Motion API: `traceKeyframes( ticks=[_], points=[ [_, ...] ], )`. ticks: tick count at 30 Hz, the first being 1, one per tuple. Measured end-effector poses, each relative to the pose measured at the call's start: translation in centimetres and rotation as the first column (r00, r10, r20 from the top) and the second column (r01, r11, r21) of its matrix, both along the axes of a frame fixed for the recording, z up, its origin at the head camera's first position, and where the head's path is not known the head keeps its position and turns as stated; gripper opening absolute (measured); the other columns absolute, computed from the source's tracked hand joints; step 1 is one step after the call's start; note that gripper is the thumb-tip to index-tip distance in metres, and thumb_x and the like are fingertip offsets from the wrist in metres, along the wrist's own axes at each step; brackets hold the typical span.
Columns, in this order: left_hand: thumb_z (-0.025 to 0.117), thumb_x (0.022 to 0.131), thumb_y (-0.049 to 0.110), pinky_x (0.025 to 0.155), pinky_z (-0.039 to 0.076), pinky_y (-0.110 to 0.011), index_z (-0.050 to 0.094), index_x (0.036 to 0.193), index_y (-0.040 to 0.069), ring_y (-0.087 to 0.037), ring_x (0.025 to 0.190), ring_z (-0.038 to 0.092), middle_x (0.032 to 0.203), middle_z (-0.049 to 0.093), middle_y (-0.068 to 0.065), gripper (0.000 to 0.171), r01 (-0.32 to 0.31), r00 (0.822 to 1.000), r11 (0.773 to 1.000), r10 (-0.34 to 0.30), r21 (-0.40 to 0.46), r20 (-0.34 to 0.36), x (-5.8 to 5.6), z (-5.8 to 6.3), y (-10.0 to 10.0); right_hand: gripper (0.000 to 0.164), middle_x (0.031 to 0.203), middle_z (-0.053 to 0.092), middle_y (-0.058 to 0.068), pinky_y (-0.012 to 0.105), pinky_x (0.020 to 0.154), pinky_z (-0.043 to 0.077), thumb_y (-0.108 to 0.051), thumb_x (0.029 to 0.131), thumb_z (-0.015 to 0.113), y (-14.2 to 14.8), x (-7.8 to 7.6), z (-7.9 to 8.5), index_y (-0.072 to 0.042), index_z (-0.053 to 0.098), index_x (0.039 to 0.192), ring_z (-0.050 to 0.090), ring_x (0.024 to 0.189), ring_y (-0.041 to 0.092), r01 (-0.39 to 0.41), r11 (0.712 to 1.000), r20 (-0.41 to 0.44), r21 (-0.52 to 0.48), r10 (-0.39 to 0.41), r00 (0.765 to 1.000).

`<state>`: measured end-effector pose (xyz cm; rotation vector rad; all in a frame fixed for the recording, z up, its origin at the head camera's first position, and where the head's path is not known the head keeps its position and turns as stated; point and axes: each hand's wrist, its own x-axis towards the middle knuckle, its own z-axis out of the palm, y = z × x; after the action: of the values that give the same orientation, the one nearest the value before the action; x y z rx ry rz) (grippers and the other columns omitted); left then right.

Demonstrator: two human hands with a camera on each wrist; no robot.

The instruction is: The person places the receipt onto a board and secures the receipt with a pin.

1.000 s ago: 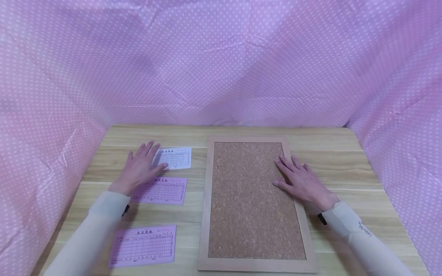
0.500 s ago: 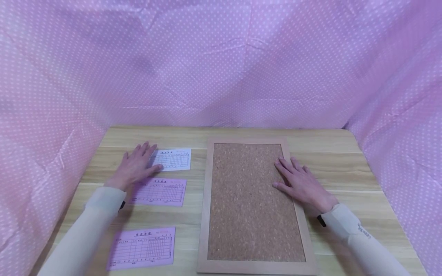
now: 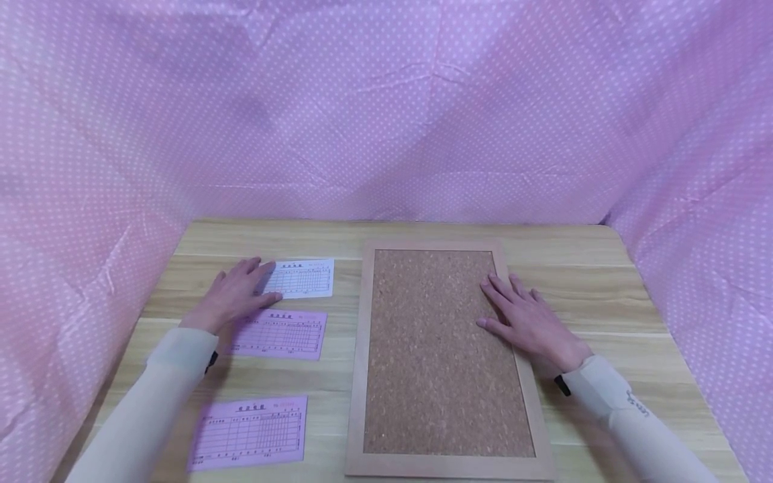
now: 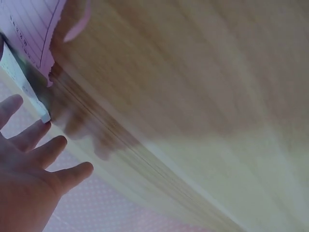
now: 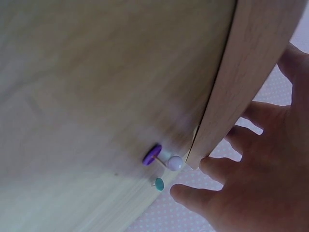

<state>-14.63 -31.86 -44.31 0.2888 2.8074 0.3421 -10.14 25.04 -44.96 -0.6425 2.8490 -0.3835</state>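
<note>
My left hand (image 3: 232,293) reaches over the left end of a white receipt slip (image 3: 302,278), thumb and index finger spread across its edge. In the left wrist view the white slip (image 4: 24,84) meets a fingertip, and the other fingers stretch out apart. A pink receipt slip (image 3: 280,335) lies just below, partly under the wrist; another pink receipt slip (image 3: 250,431) is nearer the front. On the right, my right hand (image 3: 531,322) rests with spread fingers over the wooden frame of a cork board (image 3: 443,355). The right wrist view shows the frame (image 5: 241,82) beside the fingers.
Beside the board's frame, in the right wrist view, are a purple disc on a thin pin (image 5: 153,154), a pale ball (image 5: 174,163) and a teal thumbtack (image 5: 159,184). The wooden table (image 3: 604,288) stands against a pink dotted cloth (image 3: 386,121). A pink paper strip (image 4: 79,24) lies near the slip.
My left hand has moved slightly left along the white slip, and its index finger has drawn down nearer the thumb. The right hand stays where it was on the board.
</note>
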Motion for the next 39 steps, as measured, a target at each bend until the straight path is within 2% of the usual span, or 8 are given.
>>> traceKeyframes(
  ticks=[4,7,15,20,24,30,35,39],
  points=[
    [0.070,0.096,0.049,0.112,0.025,-0.076,0.040,0.157,0.005,-0.058,0.143,0.029,0.160,0.024,-0.034,0.081,-0.012,1.000,1.000,0.012,0.025,-0.018,-0.06,0.06,0.07,0.081,0.171,0.020,0.015,0.079,0.112,0.019,-0.060,0.104,0.049,-0.02,0.03,0.11,-0.009,0.029,0.163,0.012,0.154,0.050,-0.001,1.000,0.007,0.003,0.001,1.000],
    [0.074,0.094,0.045,0.109,0.031,-0.075,0.048,0.152,0.004,-0.058,0.140,0.032,0.159,0.025,-0.034,0.075,-0.023,0.999,0.998,0.024,0.059,-0.029,-0.08,0.02,0.00,0.081,0.171,0.020,0.015,0.079,0.112,0.019,-0.060,0.104,0.048,-0.06,0.03,0.13,-0.009,0.029,0.164,0.012,0.153,0.051,-0.002,1.000,0.008,0.004,0.002,1.000],
    [0.081,0.091,0.034,0.111,0.032,-0.071,0.055,0.143,-0.001,-0.056,0.138,0.033,0.154,0.026,-0.035,0.068,-0.033,0.997,0.989,0.042,0.144,-0.062,-0.14,-0.09,-0.17,0.080,0.171,0.018,0.014,0.079,0.113,0.017,-0.060,0.105,0.048,-0.05,-0.03,0.04,-0.009,0.029,0.164,0.011,0.154,0.050,0.002,1.000,0.007,0.008,-0.002,1.000],
    [0.083,0.089,0.032,0.112,0.030,-0.071,0.056,0.142,-0.004,-0.055,0.136,0.034,0.149,0.034,-0.034,0.070,-0.050,0.995,0.988,0.061,0.148,-0.073,-0.09,-0.19,-0.20,0.081,0.171,0.018,0.013,0.079,0.113,0.017,-0.060,0.104,0.049,-0.10,-0.06,0.01,-0.009,0.029,0.164,0.011,0.154,0.050,0.007,1.000,0.005,0.000,-0.007,1.000],
    [0.082,0.090,0.033,0.112,0.029,-0.067,0.054,0.142,-0.008,-0.053,0.133,0.037,0.143,0.042,-0.032,0.072,-0.043,0.996,0.991,0.053,0.128,-0.077,0.00,-0.29,-0.26,0.081,0.171,0.018,0.013,0.079,0.113,0.016,-0.061,0.104,0.049,-0.14,-0.03,0.01,-0.010,0.029,0.164,0.010,0.154,0.050,0.010,1.000,0.011,-0.007,-0.010,1.000],
    [0.079,0.093,0.031,0.112,0.029,-0.066,0.054,0.141,-0.011,-0.051,0.131,0.039,0.140,0.045,-0.031,0.068,-0.007,0.995,0.992,0.019,0.126,-0.095,0.09,-0.24,-0.39,0.081,0.171,0.018,0.014,0.080,0.113,0.015,-0.061,0.104,0.049,-0.09,0.03,0.15,-0.009,0.029,0.164,0.010,0.154,0.050,0.013,1.000,0.024,-0.010,-0.013,1.000],
    [0.071,0.098,0.015,0.108,0.038,-0.066,0.057,0.138,-0.011,-0.051,0.126,0.048,0.138,0.048,-0.030,0.050,0.015,0.988,0.980,0.015,0.201,-0.151,0.30,-0.13,-0.45,0.082,0.172,0.017,0.014,0.080,0.113,0.014,-0.061,0.104,0.049,-0.09,0.04,0.21,-0.009,0.028,0.164,0.009,0.154,0.050,0.016,1.000,0.031,-0.006,-0.016,0.999],
    [0.064,0.099,0.000,0.100,0.048,-0.062,0.060,0.132,-0.010,-0.047,0.116,0.056,0.134,0.051,-0.028,0.035,-0.002,0.977,0.965,0.058,0.263,-0.207,0.40,-0.06,-0.29,0.082,0.171,0.017,0.014,0.080,0.112,0.014,-0.061,0.104,0.049,-0.12,0.10,0.24,-0.009,0.029,0.164,0.009,0.154,0.051,0.019,1.000,0.031,-0.008,-0.018,0.999]
  ],
)
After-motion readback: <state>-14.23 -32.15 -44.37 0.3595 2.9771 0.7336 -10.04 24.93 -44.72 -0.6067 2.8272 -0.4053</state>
